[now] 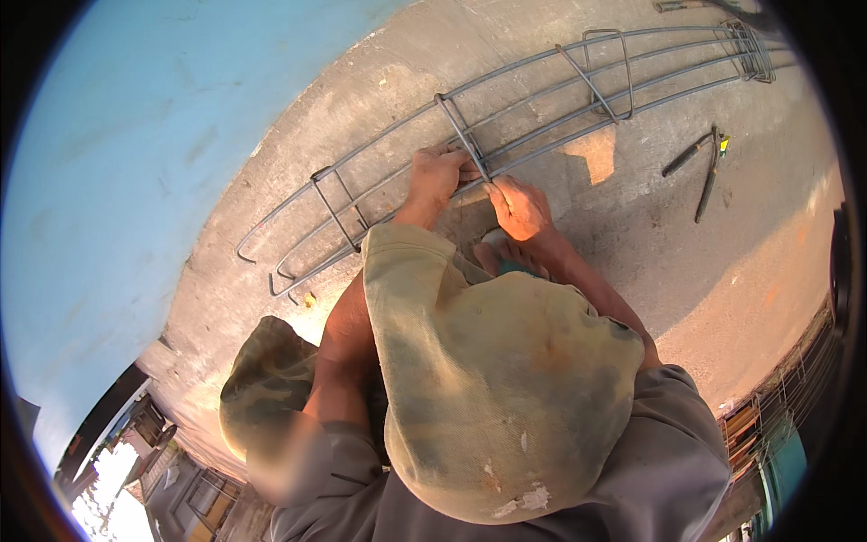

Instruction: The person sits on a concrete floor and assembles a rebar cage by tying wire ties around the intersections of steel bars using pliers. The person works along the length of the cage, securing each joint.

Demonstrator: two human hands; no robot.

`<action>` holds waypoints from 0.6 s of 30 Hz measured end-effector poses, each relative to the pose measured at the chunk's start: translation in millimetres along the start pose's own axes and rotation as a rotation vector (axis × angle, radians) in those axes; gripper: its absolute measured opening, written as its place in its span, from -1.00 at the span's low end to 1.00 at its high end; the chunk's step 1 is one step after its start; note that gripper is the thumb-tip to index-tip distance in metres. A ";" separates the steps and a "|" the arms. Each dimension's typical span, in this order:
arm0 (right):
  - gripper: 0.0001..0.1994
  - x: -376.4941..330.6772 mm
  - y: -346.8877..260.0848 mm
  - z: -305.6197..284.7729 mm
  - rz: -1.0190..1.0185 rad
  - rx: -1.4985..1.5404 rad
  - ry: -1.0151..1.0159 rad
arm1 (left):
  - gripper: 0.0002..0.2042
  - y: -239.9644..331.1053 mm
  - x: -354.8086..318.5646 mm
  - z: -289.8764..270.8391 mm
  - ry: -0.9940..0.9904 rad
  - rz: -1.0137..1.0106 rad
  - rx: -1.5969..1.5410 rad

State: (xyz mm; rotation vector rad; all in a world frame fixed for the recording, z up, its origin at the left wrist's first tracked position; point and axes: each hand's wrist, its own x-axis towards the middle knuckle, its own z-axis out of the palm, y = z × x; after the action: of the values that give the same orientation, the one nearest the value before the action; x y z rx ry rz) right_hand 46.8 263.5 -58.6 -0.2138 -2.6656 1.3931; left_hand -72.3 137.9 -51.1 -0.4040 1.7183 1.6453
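Observation:
A long rebar cage (pixel 533 98) of thin grey bars runs across the floor in front of me, with its hooked ends at the left. Square stirrups cross it. Both hands meet at one middle stirrup (pixel 461 132). My left hand (pixel 433 183) is closed, its fingers curled around the stirrup's near side by the lower bar. On the other side of that corner, my right hand (pixel 521 206) is closed too, thumb and fingertips pressed together where the stirrup meets the bar. Whatever thin thing it may pinch is too small to make out.
Black-handled pliers (pixel 708 169) lie spread on the concrete floor (pixel 650 244) at the right. Several stirrups are bunched (pixel 751 52) at the cage's far right end. A light blue surface (pixel 135 135) borders the left. My trouser-clad knees (pixel 506 379) fill the near middle.

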 end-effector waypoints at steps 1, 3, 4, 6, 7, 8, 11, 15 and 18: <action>-0.82 -3.9 -0.9 2.1 0.014 0.002 0.012 | -0.83 -3.6 -6.2 -2.1 0.021 0.013 -0.030; -0.82 -9.8 4.4 3.2 0.050 -0.083 -0.004 | -0.85 2.6 -27.0 7.6 0.096 0.134 0.103; -0.82 -9.7 4.9 3.5 0.061 -0.122 -0.015 | -0.87 5.0 -38.0 10.7 0.141 0.198 0.167; -0.84 -5.2 -8.4 1.8 0.136 -0.035 -0.032 | -0.88 -11.3 -48.3 10.7 0.196 0.298 0.253; -0.85 -6.4 -15.1 0.3 0.178 0.010 -0.043 | -0.89 -20.5 -54.5 9.2 0.224 0.343 0.297; -0.85 -7.4 -15.6 -3.0 0.128 0.055 -0.037 | -0.89 -25.4 -59.6 9.0 0.242 0.645 0.461; -0.87 -8.0 -17.9 -8.7 0.043 0.152 -0.035 | -0.88 -38.7 -63.4 1.9 0.207 1.254 0.740; -0.86 -10.4 -8.8 -0.7 0.112 0.062 -0.004 | -0.84 -19.5 -47.4 -14.0 -0.052 0.664 0.340; -0.84 -10.1 -5.8 5.5 0.140 0.034 0.001 | -0.79 14.7 -35.0 -22.5 -0.347 0.176 0.350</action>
State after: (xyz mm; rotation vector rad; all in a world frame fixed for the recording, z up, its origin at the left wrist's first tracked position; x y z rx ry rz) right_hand 55.3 253.9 -57.4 -0.4046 -2.6701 1.4752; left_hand -63.8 109.7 -18.1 0.1943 1.7607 1.3923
